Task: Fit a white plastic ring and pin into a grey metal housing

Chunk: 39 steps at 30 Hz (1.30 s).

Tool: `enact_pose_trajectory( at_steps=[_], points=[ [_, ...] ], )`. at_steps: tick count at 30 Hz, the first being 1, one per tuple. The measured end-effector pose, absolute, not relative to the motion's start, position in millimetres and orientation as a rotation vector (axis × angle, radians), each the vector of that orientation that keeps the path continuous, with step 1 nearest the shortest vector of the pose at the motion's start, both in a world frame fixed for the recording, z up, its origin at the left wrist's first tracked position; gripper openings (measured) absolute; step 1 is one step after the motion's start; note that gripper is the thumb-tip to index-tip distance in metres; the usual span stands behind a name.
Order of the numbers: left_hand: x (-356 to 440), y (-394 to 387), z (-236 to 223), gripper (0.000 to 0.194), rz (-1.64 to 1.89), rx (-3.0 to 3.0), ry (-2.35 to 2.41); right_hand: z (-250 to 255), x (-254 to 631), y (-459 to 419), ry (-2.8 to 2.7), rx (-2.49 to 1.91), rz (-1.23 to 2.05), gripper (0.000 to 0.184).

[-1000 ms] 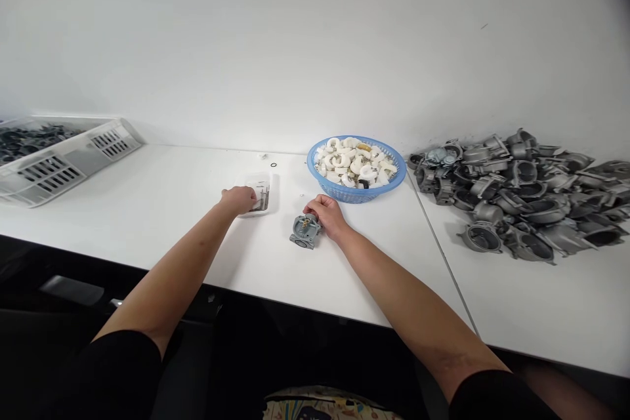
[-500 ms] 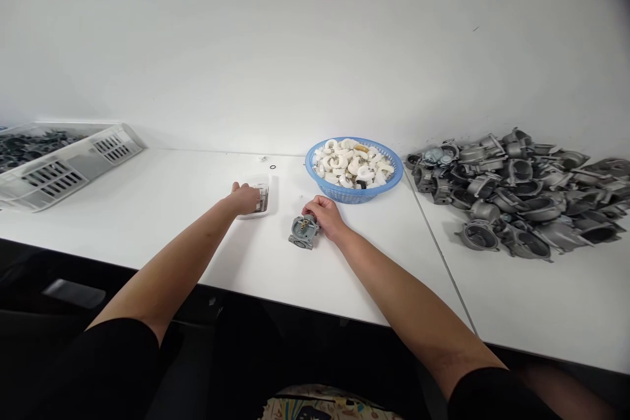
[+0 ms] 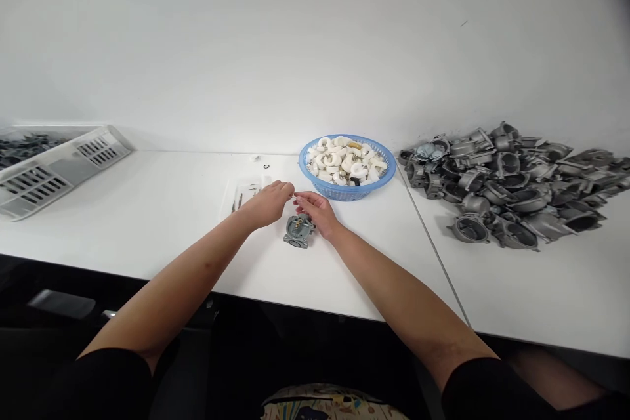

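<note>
A grey metal carburetor body [image 3: 297, 228] rests on the table with its open bowl side up and brass parts inside. Just above it, the fingertips of both hands meet at a small thin pin [image 3: 294, 196]. My left hand [image 3: 270, 203] is closed in a pinch at one end of the pin. My right hand [image 3: 319, 212] is also closed, its thumb and forefinger at the other end, while its lower fingers lie beside the carburetor body. A clear shallow tray [image 3: 227, 200] with several thin pins stands left of my left hand, partly hidden by it.
A blue basket [image 3: 347, 193] of white ring-shaped floats stands behind my right hand. Grey metal bowl-shaped castings [image 3: 516, 190] are heaped at the right, beyond a table seam. A white slotted crate [image 3: 63, 174] of metal parts is at the left. A black O-ring [image 3: 266, 166] lies near the wall.
My left hand has moved right, out of the clear tray, and now meets my right hand above the carburetor body. A thin pin shows between their fingertips.
</note>
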<state>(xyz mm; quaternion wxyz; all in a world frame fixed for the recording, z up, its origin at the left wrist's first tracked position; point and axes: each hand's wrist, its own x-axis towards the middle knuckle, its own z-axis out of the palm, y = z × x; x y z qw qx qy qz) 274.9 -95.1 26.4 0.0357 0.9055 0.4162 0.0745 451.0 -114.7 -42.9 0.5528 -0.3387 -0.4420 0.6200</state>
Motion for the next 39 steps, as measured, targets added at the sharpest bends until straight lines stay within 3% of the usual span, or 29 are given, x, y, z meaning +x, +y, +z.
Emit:
enact_pose_trajectory(
  at_steps=[11, 16, 19, 22, 24, 33, 36, 39],
  points=[
    [282.5, -85.5, 23.6, 0.016, 0.303, 2.796, 1.202, -58.4, 448.3, -102.3, -0.958, -0.997, 1.35, 0.038],
    [326.7, -61.8, 73.5, 0.029, 1.093, 2.441, 1.208, -61.1, 449.4, -96.6, -0.927, -1.041, 1.299, 0.036],
    [384.5, -51.8, 87.9, 0.034, 0.863, 2.484, 1.112, -58.0, 449.1, -98.2, -0.94, -1.038, 1.283, 0.03],
    [430.3, -46.7, 80.5, 0.043, 0.44, 2.679, 1.088, -54.6, 449.7, -102.0, -0.972, -1.058, 1.256, 0.02],
    [445.4, -44.3, 71.3, 0.045, 0.353, 2.636, 1.156, -53.8, 451.0, -103.8, -0.991, -1.086, 1.237, 0.016],
    [425.6, -36.5, 69.3, 0.025, 0.698, 2.438, 1.178, -58.1, 447.5, -103.8, -1.054, -1.035, 1.29, 0.025],
    [392.7, -39.2, 78.4, 0.026, 0.69, 2.153, 1.03, -57.3, 447.5, -104.8, -1.05, -0.982, 1.313, 0.036],
    [348.0, -52.3, 81.8, 0.044, 0.634, 1.905, 0.986, -56.9, 448.1, -105.7, -1.042, -0.97, 1.304, 0.041]
  ],
)
